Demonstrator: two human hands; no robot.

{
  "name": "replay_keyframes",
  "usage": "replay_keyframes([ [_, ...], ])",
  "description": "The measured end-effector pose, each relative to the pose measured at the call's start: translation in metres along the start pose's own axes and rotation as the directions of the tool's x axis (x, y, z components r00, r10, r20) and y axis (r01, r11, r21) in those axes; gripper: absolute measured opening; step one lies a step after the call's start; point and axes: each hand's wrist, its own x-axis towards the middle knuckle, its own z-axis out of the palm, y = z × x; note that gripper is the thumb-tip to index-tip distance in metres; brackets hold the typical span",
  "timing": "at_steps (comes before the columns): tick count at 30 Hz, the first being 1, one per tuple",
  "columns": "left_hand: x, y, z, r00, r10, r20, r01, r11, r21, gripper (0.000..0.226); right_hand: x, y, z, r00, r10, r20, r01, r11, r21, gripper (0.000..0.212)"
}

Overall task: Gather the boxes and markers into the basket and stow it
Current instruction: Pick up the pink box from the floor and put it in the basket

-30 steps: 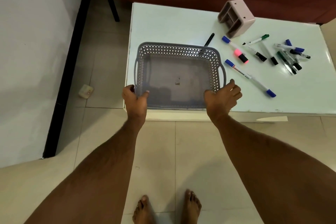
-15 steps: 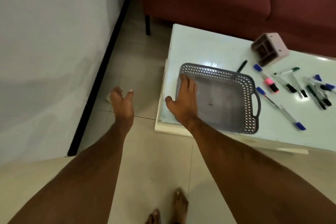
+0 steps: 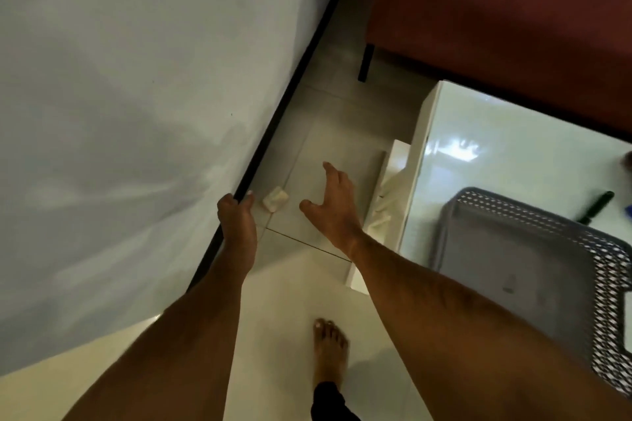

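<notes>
Both hands off the table's left edge over bare floor tiles, right hand (image 3: 337,207) spread and empty, left hand (image 3: 237,215) loosely curled, holding nothing, small white box (image 3: 275,199) on the floor between them, grey basket (image 3: 533,267) empty at the table's (image 3: 478,161) near-left corner.

Right hand (image 3: 333,207) left the basket (image 3: 513,249), now over floor.

One head-worn wide-angle view looks steeply down, tilted, close over the floor (image 3: 307,301); the worktop (image 3: 478,161) sits at the frame's right edge.
</notes>
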Motion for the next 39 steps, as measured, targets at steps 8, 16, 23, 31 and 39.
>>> replay_keyframes([
  [8,0.087,-0.032,0.016,0.98,-0.191,0.06,0.186,0.98,0.074,0.056,0.082,0.043,0.065,0.964,0.226,0.139,-0.247,0.955,0.162,0.092],
  [16,0.192,-0.093,0.052,0.94,-0.331,0.079,0.32,0.939,0.125,0.05,0.174,0.119,0.146,0.855,0.427,0.294,-0.508,0.803,0.312,0.082],
  [23,0.274,-0.148,0.059,0.896,-0.43,0.111,0.425,0.902,0.071,0.059,0.233,0.164,0.227,0.821,0.461,0.337,-0.56,0.765,0.319,0.081],
  [31,0.314,-0.174,0.067,0.863,-0.472,0.183,0.462,0.882,0.092,0.056,0.26,0.18,0.269,0.833,0.471,0.29,-0.536,0.817,0.212,0.081],
  [39,0.279,-0.159,0.082,0.895,-0.433,0.107,0.437,0.9,-0.006,0.051,0.229,0.154,0.238,0.833,0.51,0.215,-0.553,0.744,0.375,0.063],
])
